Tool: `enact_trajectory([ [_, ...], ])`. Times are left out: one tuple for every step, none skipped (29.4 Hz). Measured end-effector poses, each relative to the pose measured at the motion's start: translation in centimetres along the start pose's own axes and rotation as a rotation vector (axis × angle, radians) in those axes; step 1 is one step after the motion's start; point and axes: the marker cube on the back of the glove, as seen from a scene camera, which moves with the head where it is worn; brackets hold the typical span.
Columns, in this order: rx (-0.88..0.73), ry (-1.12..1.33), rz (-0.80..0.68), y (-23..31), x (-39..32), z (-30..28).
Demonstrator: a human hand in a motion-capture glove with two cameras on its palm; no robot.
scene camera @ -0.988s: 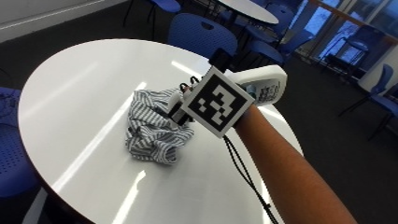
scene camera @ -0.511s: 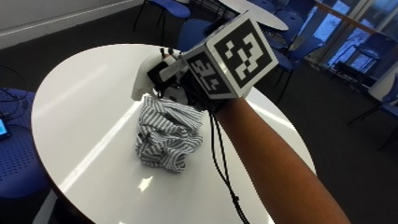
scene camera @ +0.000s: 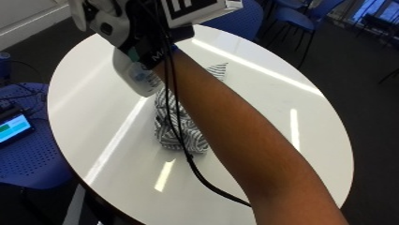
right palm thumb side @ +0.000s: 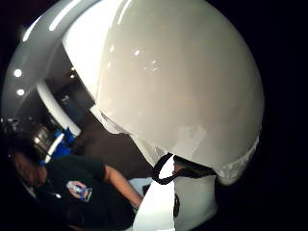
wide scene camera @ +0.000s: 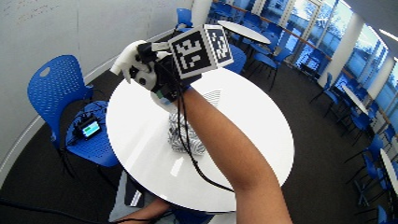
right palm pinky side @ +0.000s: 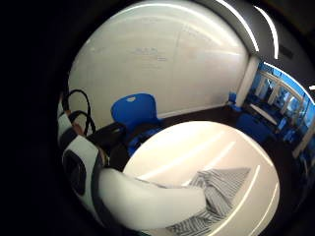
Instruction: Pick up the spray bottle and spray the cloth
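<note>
Hand (scene camera: 146,40) wrapped round spray bottle (scene camera: 138,77), held up over striped cloth (scene camera: 178,117) on worktop (scene camera: 274,103). Risk: nozzle direction unclear, so spray may hit worktop, not cloth.

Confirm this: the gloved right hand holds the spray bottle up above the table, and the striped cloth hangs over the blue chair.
Wrong about the cloth. The outside view shows the striped cloth lying on the white table, not over a chair. The right hand does hold the spray bottle up above the table.
</note>
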Motion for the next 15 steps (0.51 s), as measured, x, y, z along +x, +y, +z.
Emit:
enact_trajectory([
  [0.005,-0.037,0.014,-0.5,-0.4,0.4],
  [0.011,-0.076,0.030,-1.0,-0.7,0.8],
  [0.020,-0.118,0.049,-1.5,-1.1,1.2],
  [0.033,-0.162,0.071,-1.8,-1.4,1.6],
  [0.050,-0.205,0.097,-2.1,-1.6,2.0],
  [0.069,-0.243,0.125,-2.3,-1.8,2.4],
  [0.089,-0.276,0.155,-2.4,-1.9,2.8],
  [0.109,-0.303,0.188,-2.3,-1.9,3.2],
  [0.128,-0.325,0.222,-2.1,-1.8,3.5],
  [0.147,-0.345,0.257,-1.9,-1.6,3.9],
  [0.165,-0.362,0.293,-1.6,-1.3,4.4],
  [0.181,-0.378,0.328,-1.3,-1.0,4.8],
  [0.195,-0.394,0.362,-1.1,-0.6,5.3],
  [0.207,-0.408,0.392,-0.8,-0.1,5.7],
  [0.217,-0.415,0.416,-0.7,0.4,6.1],
])
